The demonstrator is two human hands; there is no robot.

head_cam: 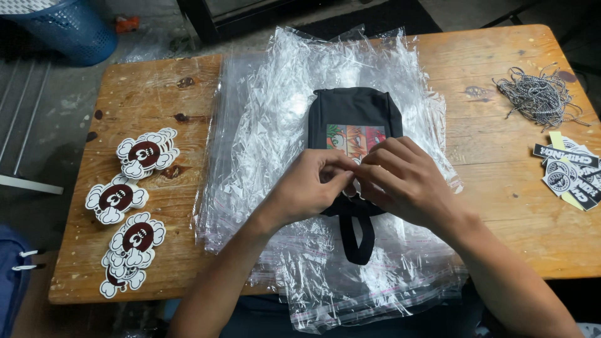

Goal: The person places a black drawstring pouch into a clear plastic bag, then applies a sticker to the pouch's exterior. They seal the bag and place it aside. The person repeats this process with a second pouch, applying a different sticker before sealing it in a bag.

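Centrally, left hand point(308, 188) and right hand point(400, 178) meet over lower edge of black tote bag point(354, 125), fingers pinched together; item pinched too small to identify. Bag lies on stack of clear plastic sleeves point(263, 144), frame centre. Die-cut stickers point(128, 213) at left; cord bundle point(537, 94) and black-white stickers point(570, 172) at right. Wooden table point(156, 81); blue basket point(69, 28) upper left, on concrete floor.

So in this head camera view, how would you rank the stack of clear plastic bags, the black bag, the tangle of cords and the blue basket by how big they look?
Largest to smallest:
1. stack of clear plastic bags
2. black bag
3. blue basket and tangle of cords: unsure, since the basket is cut off by the frame edge and sits farther away.
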